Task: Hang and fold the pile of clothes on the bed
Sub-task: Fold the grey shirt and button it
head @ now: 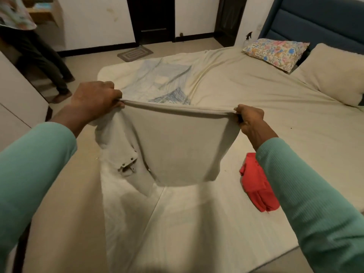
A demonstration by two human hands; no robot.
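I hold a beige garment (181, 146) stretched out above the bed (266, 107). My left hand (96, 99) grips its upper left corner and my right hand (250, 119) pinches its upper right corner. A sleeve or flap with metal snaps (126, 164) hangs down on the left side. The garment's lower edge hangs just above the sheet. A folded red garment (256, 184) lies on the bed under my right forearm. A light blue patterned cloth (163, 81) lies flat on the far part of the bed.
A floral pillow (275, 52) and a cream pillow (332, 73) lie against the blue headboard (315, 18). A spray bottle (248, 39) stands beside the bed. Another person (33, 50) stands at the left by a cabinet. A mat (135, 53) lies before the dark door.
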